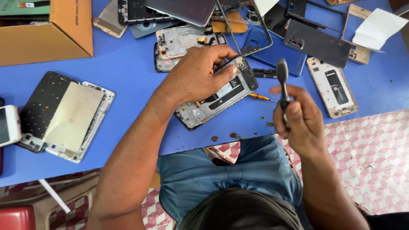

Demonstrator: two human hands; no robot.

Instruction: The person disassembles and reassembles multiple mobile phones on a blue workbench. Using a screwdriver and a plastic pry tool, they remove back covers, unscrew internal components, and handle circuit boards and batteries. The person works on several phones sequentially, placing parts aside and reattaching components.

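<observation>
From the head camera, looking down, I see a blue table full of phone parts. The left hand lies on an opened phone that rests on the table in front of the person, tilted, with its back removed and a dark battery showing. The fingers of this hand are curled over the upper edge of the phone, and the thumb presses near its top corner, so the phone is held down between them.

The right hand is lifted above the table edge, apart from the phone. Its fingers are pressed together around the handle of a dark tool, which points upward; the tool is blurred, so I cannot tell its kind. A small orange screwdriver lies on the table between the phone and this hand.

At the left lie a loose metal-backed screen and a cardboard box. At the right lies a gold phone frame, near a dark back cover.
</observation>
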